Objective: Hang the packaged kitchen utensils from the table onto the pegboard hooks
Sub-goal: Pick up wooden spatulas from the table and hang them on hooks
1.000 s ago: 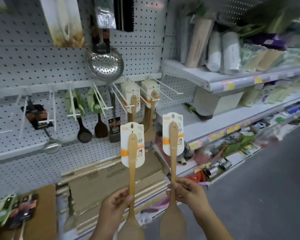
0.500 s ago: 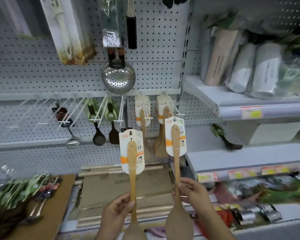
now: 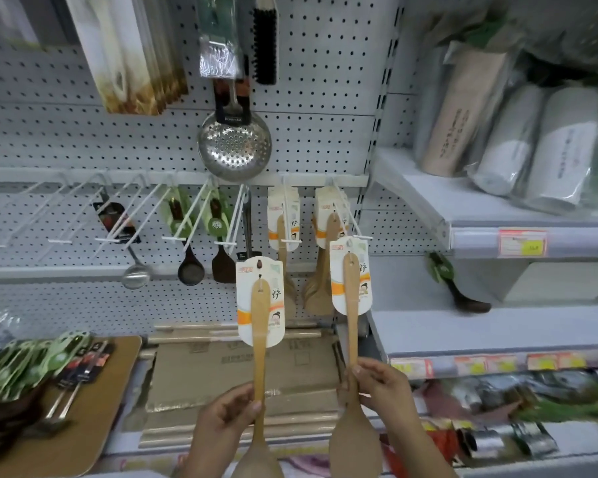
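At the pegboard (image 3: 325, 63), left grip (image 3: 228, 417) pinches the lower spatula (image 3: 259, 326), right grip (image 3: 382, 386) the higher spatula (image 3: 351, 288).

So, bottom centre: left hand (image 3: 221, 419) holds the left spatula (image 3: 260, 305), and right hand (image 3: 380, 384) holds the right spatula (image 3: 351, 284) just beside it. Pegboard (image 3: 325, 81) behind, skimmer (image 3: 234, 146) upper centre. Table (image 3: 118, 374) with packs (image 3: 25, 370) lower left, shelves (image 3: 480, 329) along the right.

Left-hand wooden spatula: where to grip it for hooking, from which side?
Grip the wooden spatula on its bare handle below the card, coming from underneath as the left hand does: it stands upright, hang hole on top, left clear.
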A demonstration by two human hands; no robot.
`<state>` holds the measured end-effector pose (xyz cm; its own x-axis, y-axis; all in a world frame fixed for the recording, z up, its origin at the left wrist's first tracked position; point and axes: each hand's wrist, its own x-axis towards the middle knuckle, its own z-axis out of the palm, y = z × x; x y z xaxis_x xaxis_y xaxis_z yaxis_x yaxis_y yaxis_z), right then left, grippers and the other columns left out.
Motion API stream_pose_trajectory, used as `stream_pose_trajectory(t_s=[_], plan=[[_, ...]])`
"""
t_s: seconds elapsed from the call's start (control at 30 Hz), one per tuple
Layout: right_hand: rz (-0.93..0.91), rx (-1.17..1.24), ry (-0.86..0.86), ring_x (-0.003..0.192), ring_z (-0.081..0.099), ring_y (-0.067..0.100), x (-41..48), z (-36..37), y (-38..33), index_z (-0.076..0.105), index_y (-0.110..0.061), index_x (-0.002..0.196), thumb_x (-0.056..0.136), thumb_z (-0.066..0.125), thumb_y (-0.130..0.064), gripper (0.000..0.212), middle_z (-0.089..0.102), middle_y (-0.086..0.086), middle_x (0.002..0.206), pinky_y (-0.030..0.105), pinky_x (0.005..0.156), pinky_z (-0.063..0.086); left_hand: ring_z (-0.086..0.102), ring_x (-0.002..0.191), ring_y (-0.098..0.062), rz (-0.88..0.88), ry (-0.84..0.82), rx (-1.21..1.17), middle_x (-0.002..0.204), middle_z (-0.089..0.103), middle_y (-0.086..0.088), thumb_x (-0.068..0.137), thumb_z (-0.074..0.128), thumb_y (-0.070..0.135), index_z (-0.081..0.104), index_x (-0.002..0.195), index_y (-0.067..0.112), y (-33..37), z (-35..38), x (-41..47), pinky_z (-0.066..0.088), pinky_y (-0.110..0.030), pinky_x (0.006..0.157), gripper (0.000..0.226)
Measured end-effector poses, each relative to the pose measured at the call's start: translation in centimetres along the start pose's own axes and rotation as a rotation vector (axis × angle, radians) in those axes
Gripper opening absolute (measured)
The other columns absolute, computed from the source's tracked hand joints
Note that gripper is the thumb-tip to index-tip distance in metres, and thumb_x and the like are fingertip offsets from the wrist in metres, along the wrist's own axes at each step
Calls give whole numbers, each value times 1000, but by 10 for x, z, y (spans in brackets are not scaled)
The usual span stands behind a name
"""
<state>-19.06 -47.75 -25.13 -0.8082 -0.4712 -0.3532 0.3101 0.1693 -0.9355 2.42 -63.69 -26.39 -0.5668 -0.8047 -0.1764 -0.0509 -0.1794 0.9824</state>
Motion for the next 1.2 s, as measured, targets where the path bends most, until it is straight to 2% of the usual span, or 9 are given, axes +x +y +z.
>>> stream_pose_trajectory(t_s=[0.2,0.33,0.5,0.63,0.7,0.77,0.9,1.0,1.2], plan=[[-63,-114,58,79,73,34,43,19,-26,77,-10,98,92,70,-12,9,76,13,81,51,78,58,71,73,-19,-5,-28,24,82,76,-16,75,73,-14,77,92,9,0,2,13,61,-27,69,29],[-95,-171,73,80,73,35,84,37,-43,79,-21,90,90,70,-25,9,76,9,78,54,81,59,70,70,-18,-2,-40,46,79,75,-16,74,74,-15,80,87,13,-4,-1,16,58,-24,65,32],[-42,-115,77,63,60,35,121,53,-62,76,-5,88,95,65,-13,14,68,30,72,54,66,56,71,80,-28,-43,-71,26,88,76,-17,77,76,-7,81,91,20,-12,-9,13,57,-33,82,31],[17,-148,97,66,55,30,137,59,-59,73,5,85,94,67,-13,21,64,19,69,39,67,48,72,92,-31,-123,-109,-65,96,75,-18,77,75,-7,79,98,7,-9,-8,11,55,-34,90,26],[25,-216,67,69,59,28,142,62,-61,71,1,82,96,65,-17,24,65,17,74,38,66,50,71,96,-37,-140,-115,-75,98,75,-20,78,75,-7,77,101,5,-9,-6,10,53,-42,94,26],[16,-269,55,79,61,27,144,63,-70,70,-4,97,98,63,-17,15,65,13,87,35,75,51,69,97,-40,-140,-123,-65,98,74,-20,77,76,-5,78,100,8,-11,-3,9,51,-46,96,26],[-92,-266,88,110,63,28,144,65,-89,70,-5,117,96,64,-20,26,68,9,118,35,96,49,71,99,-32,-129,-144,-40,101,75,-15,77,79,1,79,101,12,-13,4,8,53,-38,96,26],[-147,-112,-21,97,73,24,120,68,-102,74,-16,100,98,63,-20,12,76,10,107,40,93,57,72,96,-25,-112,-150,-19,99,76,-11,76,79,1,79,99,11,-13,12,13,55,-29,91,25],[-207,21,-301,95,75,29,47,71,-121,71,-11,113,99,61,-26,23,77,10,103,46,84,60,73,92,-24,-116,-154,7,94,77,-11,77,78,-2,77,98,7,-14,33,21,57,-24,84,23]])
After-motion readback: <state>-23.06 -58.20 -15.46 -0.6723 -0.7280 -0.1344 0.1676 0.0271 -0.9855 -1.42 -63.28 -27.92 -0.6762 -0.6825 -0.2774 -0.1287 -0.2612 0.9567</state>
